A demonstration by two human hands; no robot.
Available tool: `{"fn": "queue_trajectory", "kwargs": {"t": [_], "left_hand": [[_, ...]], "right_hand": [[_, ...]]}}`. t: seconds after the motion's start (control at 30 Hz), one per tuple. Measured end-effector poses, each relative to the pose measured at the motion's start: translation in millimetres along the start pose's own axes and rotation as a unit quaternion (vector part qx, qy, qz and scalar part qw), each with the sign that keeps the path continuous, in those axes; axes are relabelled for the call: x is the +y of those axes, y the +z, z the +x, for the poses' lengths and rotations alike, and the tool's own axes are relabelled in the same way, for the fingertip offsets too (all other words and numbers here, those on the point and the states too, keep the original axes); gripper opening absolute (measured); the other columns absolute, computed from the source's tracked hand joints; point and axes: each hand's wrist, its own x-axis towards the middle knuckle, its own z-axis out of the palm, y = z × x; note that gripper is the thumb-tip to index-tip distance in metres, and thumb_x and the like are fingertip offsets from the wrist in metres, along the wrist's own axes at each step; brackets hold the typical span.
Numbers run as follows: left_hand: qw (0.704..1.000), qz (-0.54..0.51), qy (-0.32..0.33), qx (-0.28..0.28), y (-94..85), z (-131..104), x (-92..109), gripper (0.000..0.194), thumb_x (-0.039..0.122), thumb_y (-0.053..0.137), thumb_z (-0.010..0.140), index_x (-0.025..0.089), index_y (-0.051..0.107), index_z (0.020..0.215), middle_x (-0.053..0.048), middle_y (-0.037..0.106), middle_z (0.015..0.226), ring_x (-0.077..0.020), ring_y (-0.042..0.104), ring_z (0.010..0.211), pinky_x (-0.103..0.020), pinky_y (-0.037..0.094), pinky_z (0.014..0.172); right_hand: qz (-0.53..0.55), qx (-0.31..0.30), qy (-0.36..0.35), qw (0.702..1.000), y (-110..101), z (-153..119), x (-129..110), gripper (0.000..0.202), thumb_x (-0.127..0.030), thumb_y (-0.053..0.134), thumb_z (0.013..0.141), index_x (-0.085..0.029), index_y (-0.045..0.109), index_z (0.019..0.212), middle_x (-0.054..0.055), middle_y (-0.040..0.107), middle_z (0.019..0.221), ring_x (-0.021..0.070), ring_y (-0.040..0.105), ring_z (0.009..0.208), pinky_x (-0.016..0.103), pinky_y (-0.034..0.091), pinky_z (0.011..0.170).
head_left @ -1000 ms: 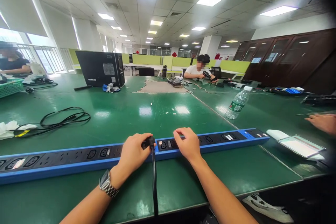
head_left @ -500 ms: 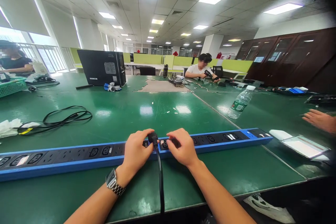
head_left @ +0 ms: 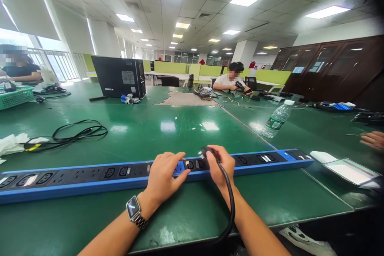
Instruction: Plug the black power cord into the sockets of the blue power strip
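A long blue and black power strip (head_left: pixel 138 170) with rows of sockets lies across the green table in front of me. My left hand (head_left: pixel 166 174) rests on the strip near its middle, thumb and fingers apart, with nothing between them. In my right hand (head_left: pixel 220 164) is a black power plug (head_left: pixel 207 152), held just above the strip with its metal prongs pointing left, out of any socket. The plug's black cord (head_left: pixel 231 204) hangs down over the near table edge. My left wrist wears a watch (head_left: pixel 133 208).
A water bottle (head_left: pixel 277 119) and a tablet (head_left: pixel 351 170) stand to the right; another person's hand (head_left: pixel 373 141) is beyond. On the left lie a coiled black cable (head_left: pixel 79 130) and a green basket (head_left: pixel 15 98). A computer case (head_left: pixel 118 78) and a seated person (head_left: pixel 229 80) are farther back.
The plug has come away from the strip and moved right, now in my right hand. My left hand has let go of it and its fingers have spread.
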Motion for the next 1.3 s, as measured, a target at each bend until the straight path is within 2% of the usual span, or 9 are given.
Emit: {"fn": "queue_trajectory", "kwargs": {"t": [0.13, 0.37, 0.73, 0.83, 0.93, 1.0, 1.07, 1.2, 1.3], "left_hand": [[1.0, -0.001, -0.024, -0.005, -1.5, -2.8, -4.5, 0.027, 0.03, 0.06, 0.089, 0.022, 0.059, 0.115, -0.005, 0.073, 0.093, -0.0211, 0.064, 0.086, -0.037, 0.047, 0.077], [0.999, 0.0, -0.04, -0.003, -0.3, -3.0, -4.4, 0.027, 0.027, 0.061, 0.087, 0.021, 0.06, 0.114, -0.005, 0.073, 0.093, -0.0208, 0.065, 0.085, -0.036, 0.048, 0.076], [0.999, 0.005, -0.032, -0.008, -1.8, -3.8, -4.8, 0.024, 0.027, 0.059, 0.088, 0.02, 0.061, 0.111, -0.006, 0.073, 0.09, -0.021, 0.064, 0.085, -0.037, 0.048, 0.077], [0.999, 0.007, -0.031, -0.011, -0.5, -4.3, -5.1, 0.024, 0.026, 0.059, 0.088, 0.02, 0.061, 0.111, -0.005, 0.073, 0.091, -0.0209, 0.064, 0.086, -0.036, 0.048, 0.076], [0.999, 0.012, -0.031, -0.017, 1.2, -4.6, -5.3, 0.024, 0.025, 0.059, 0.088, 0.02, 0.06, 0.112, -0.005, 0.072, 0.091, -0.0211, 0.063, 0.086, -0.037, 0.048, 0.076], [0.999, 0.015, -0.03, -0.025, 1.7, -4.4, -5.1, 0.025, 0.026, 0.059, 0.088, 0.02, 0.059, 0.113, -0.005, 0.072, 0.092, -0.0213, 0.063, 0.086, -0.037, 0.048, 0.076], [0.999, 0.015, -0.025, -0.033, 1.6, -4.0, -4.9, 0.029, 0.027, 0.059, 0.088, 0.02, 0.058, 0.116, -0.006, 0.072, 0.094, -0.0217, 0.063, 0.087, -0.037, 0.048, 0.076], [0.999, 0.011, 0.005, -0.031, 1.1, -4.1, -4.5, 0.04, 0.032, 0.062, 0.087, 0.02, 0.054, 0.125, -0.008, 0.071, 0.103, -0.0234, 0.063, 0.092, -0.038, 0.048, 0.079], [0.999, 0.004, 0.031, -0.035, 0.9, -3.9, -5.1, 0.035, 0.025, 0.057, 0.088, 0.02, 0.057, 0.123, -0.008, 0.071, 0.105, -0.0225, 0.063, 0.092, -0.036, 0.048, 0.078]], "right_hand": [[-0.03, 0.02, 0.054, 0.998, -12.8, 5.9, 16.9, 0.022, -0.038, 0.057, 0.08, -0.019, 0.067, 0.082, 0.002, 0.069, 0.069, 0.0177, 0.063, 0.062, 0.028, 0.049, 0.058], [-0.11, -0.04, 0.055, 0.992, -22.8, 3.8, 27.8, 0.019, -0.036, 0.055, 0.076, -0.021, 0.068, 0.08, 0.002, 0.067, 0.069, 0.0187, 0.061, 0.064, 0.031, 0.048, 0.064], [-0.151, -0.131, -0.048, 0.979, -31.4, -0.9, 20.7, 0.019, -0.035, 0.053, 0.082, -0.022, 0.066, 0.087, 0.004, 0.069, 0.079, 0.0203, 0.061, 0.072, 0.034, 0.047, 0.068], [-0.15, -0.107, -0.031, 0.982, -29.8, -4.8, 23.8, 0.018, -0.034, 0.053, 0.082, -0.022, 0.066, 0.087, 0.003, 0.07, 0.077, 0.02, 0.062, 0.07, 0.034, 0.048, 0.067], [-0.115, -0.027, -0.025, 0.993, -29.7, -5.7, 24.4, 0.019, -0.035, 0.054, 0.083, -0.021, 0.065, 0.087, 0.004, 0.07, 0.078, 0.0199, 0.064, 0.07, 0.033, 0.05, 0.067], [-0.092, 0.042, -0.029, 0.994, -29.6, -5.0, 20.7, 0.02, -0.036, 0.054, 0.084, -0.02, 0.065, 0.089, 0.005, 0.07, 0.079, 0.0198, 0.064, 0.07, 0.033, 0.051, 0.067], [-0.081, 0.06, -0.034, 0.994, -26.6, -5.1, 12.7, 0.02, -0.037, 0.056, 0.085, -0.02, 0.065, 0.091, 0.005, 0.071, 0.081, 0.0195, 0.065, 0.07, 0.033, 0.052, 0.067], [-0.071, -0.038, -0.063, 0.995, -8.1, -12.0, -17.5, 0.021, -0.035, 0.059, 0.084, -0.02, 0.064, 0.097, 0.004, 0.07, 0.08, 0.019, 0.064, 0.07, 0.032, 0.052, 0.067], [-0.046, -0.097, -0.119, 0.987, 9.0, -18.5, -47.8, 0.025, -0.034, 0.06, 0.084, -0.02, 0.061, 0.105, 0.005, 0.068, 0.083, 0.0188, 0.062, 0.071, 0.032, 0.051, 0.067]]}}
